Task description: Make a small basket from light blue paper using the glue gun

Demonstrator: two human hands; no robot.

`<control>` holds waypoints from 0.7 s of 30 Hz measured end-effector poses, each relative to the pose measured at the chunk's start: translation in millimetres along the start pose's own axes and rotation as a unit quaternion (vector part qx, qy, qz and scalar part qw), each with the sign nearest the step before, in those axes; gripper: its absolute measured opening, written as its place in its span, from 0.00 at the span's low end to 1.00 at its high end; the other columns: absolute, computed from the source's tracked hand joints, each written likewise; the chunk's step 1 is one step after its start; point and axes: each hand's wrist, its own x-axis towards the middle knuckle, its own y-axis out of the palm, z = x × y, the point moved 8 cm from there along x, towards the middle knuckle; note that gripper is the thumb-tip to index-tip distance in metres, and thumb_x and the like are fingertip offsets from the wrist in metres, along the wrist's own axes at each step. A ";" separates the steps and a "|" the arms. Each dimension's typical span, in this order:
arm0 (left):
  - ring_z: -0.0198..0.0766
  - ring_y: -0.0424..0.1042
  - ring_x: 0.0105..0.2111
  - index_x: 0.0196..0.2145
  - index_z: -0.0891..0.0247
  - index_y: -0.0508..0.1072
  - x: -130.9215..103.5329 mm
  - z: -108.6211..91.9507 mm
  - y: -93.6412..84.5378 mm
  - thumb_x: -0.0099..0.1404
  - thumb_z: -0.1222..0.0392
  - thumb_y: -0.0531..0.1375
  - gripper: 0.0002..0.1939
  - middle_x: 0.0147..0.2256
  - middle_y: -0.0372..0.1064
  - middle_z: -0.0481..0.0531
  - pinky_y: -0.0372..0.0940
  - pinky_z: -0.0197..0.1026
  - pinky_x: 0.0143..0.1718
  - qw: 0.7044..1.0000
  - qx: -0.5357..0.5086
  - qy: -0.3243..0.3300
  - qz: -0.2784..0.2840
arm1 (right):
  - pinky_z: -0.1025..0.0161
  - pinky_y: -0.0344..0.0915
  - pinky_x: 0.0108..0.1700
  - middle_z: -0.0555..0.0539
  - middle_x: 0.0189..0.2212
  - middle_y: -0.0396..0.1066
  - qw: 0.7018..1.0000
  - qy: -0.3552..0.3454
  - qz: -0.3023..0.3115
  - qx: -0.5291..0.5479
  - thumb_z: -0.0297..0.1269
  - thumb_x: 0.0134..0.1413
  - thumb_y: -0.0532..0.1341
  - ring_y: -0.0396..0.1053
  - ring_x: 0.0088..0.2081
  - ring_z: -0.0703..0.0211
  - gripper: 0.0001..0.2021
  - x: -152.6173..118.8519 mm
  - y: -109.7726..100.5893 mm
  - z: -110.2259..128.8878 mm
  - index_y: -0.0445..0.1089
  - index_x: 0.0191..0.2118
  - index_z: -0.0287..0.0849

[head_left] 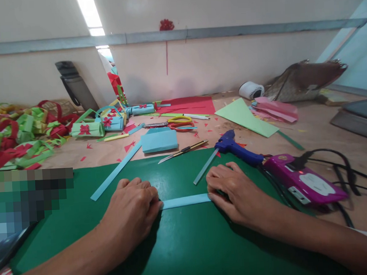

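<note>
Stretched between both hands, just over the green mat point(189, 244), is a light blue paper strip point(186, 201). Its left end sits in the closed fingers of my left hand point(134, 203); the right end is pinched by my right hand point(231, 190). My fingers hide both ends. A longer blue strip point(117, 169) lies slanted beyond my left hand. Behind the held strip rest a folded blue paper piece point(159, 141) and a cutter knife point(184, 151). A blue glue gun point(238, 148) with a clear glue stick point(206, 166) lies beyond my right hand.
A purple power strip point(305, 180) with black cables stands at right. Scissors point(170, 124), red paper point(188, 105) and light green paper point(247, 117) lie farther back. Small paper bags point(87, 128) and a colourful paper heap point(26, 133) fill the left. A handbag point(303, 82) leans at the wall.
</note>
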 end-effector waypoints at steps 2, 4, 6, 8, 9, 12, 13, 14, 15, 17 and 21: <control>0.41 0.63 0.30 0.24 0.63 0.70 -1.2 -0.9 -1.0 0.63 0.61 0.52 0.13 0.26 0.68 0.51 0.49 0.44 0.34 1.000 -0.003 0.008 -0.008 | 0.59 0.48 0.39 0.50 0.26 0.61 1.000 0.001 0.006 -0.002 0.26 0.53 0.54 0.58 0.31 0.61 0.10 1.1 -0.3 0.0 0.60 0.22 0.39; 0.41 0.63 0.30 0.24 0.63 0.70 -1.7 -1.5 -1.8 0.63 0.61 0.52 0.12 0.26 0.68 0.51 0.49 0.44 0.34 1.000 -0.005 0.015 -0.016 | 0.59 0.48 0.39 0.50 0.26 0.61 1.000 0.002 0.011 -0.002 0.25 0.51 0.54 0.58 0.30 0.62 0.11 2.4 -1.0 0.0 0.59 0.21 0.39; 0.40 0.63 0.30 0.24 0.63 0.70 -1.5 -1.7 -2.8 0.63 0.62 0.53 0.12 0.26 0.68 0.50 0.50 0.44 0.33 1.000 -0.005 0.020 -0.023 | 0.59 0.49 0.39 0.50 0.26 0.61 1.000 0.001 0.017 0.000 0.25 0.50 0.55 0.57 0.30 0.62 0.10 3.5 -1.5 -0.4 0.58 0.21 0.39; 0.40 0.63 0.29 0.24 0.63 0.69 -0.9 -1.6 -3.7 0.63 0.62 0.53 0.11 0.26 0.68 0.50 0.49 0.44 0.33 0.999 -0.007 0.021 -0.025 | 0.58 0.49 0.39 0.50 0.26 0.62 1.000 0.001 0.027 0.002 0.25 0.51 0.54 0.58 0.30 0.61 0.10 3.8 -0.7 -1.7 0.59 0.21 0.39; 0.40 0.64 0.29 0.24 0.63 0.69 -0.7 -1.3 -3.8 0.63 0.62 0.54 0.11 0.26 0.68 0.50 0.49 0.44 0.34 1.000 -0.009 0.019 -0.023 | 0.58 0.49 0.39 0.50 0.26 0.62 0.999 0.000 0.031 0.006 0.25 0.51 0.54 0.58 0.31 0.60 0.09 3.5 0.0 -2.5 0.60 0.23 0.40; 0.40 0.64 0.30 0.25 0.62 0.69 -1.4 0.0 -2.8 0.62 0.62 0.55 0.08 0.27 0.69 0.49 0.49 0.44 0.34 1.000 -0.015 0.009 -0.009 | 0.55 0.50 0.40 0.49 0.31 0.65 1.000 -0.010 0.018 0.015 0.25 0.51 0.54 0.61 0.34 0.57 0.05 1.1 -0.2 -2.4 0.64 0.30 0.41; 0.40 0.64 0.30 0.27 0.62 0.69 -2.2 0.0 -2.6 0.62 0.62 0.55 0.07 0.27 0.69 0.49 0.50 0.44 0.35 1.000 -0.013 0.010 -0.009 | 0.53 0.50 0.42 0.48 0.32 0.66 1.000 -0.021 0.004 0.004 0.24 0.50 0.54 0.62 0.35 0.56 0.07 -0.2 -1.0 -0.4 0.65 0.34 0.42; 0.40 0.65 0.31 0.29 0.62 0.70 -3.2 -0.5 -2.8 0.63 0.62 0.55 0.06 0.28 0.69 0.49 0.50 0.45 0.35 1.000 -0.005 0.014 -0.014 | 0.49 0.50 0.43 0.47 0.34 0.66 0.999 -0.037 -0.010 -0.021 0.23 0.50 0.54 0.62 0.37 0.54 0.10 -1.7 -1.7 3.1 0.65 0.37 0.43; 0.41 0.64 0.31 0.32 0.60 0.70 -4.6 -2.0 -3.2 0.63 0.62 0.55 0.05 0.29 0.69 0.49 0.50 0.45 0.36 0.999 0.010 0.024 -0.023 | 0.45 0.49 0.45 0.47 0.34 0.67 0.996 -0.061 -0.032 -0.058 0.22 0.51 0.53 0.63 0.37 0.53 0.14 -3.6 -3.1 8.7 0.66 0.41 0.45; 0.41 0.64 0.31 0.41 0.55 0.70 -8.1 -8.1 -4.4 0.64 0.65 0.53 0.10 0.29 0.69 0.48 0.49 0.48 0.38 0.995 0.054 0.065 -0.052 | 0.38 0.46 0.47 0.46 0.35 0.68 0.981 -0.119 -0.073 -0.135 0.23 0.53 0.52 0.63 0.39 0.49 0.18 -8.3 -4.1 23.1 0.65 0.47 0.50; 0.39 0.61 0.29 0.53 0.42 0.61 -17.1 -23.3 -3.6 0.66 0.68 0.50 0.23 0.29 0.66 0.48 0.48 0.52 0.41 0.975 0.132 0.157 -0.088 | 0.34 0.44 0.50 0.44 0.36 0.69 0.949 -0.199 -0.092 -0.226 0.30 0.57 0.55 0.62 0.41 0.46 0.18 -13.7 2.3 44.6 0.62 0.53 0.50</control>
